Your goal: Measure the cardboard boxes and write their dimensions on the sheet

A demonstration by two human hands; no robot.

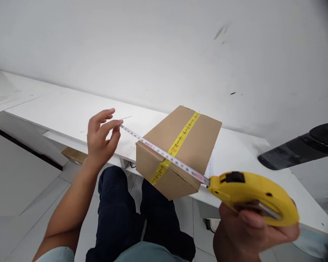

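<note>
1 carton sits at the white desk's front edge; print on its 1 yellow strip is too small to read. Your left hand pinches the blade's end; your right hand wraps 1 yellow tape measure. Blade crosses carton. 1 dark cylinder, right.

Brown box — yellow packing tape, dark print; yellow-and-black tape measure; shadowed trousers probably navy.
</note>
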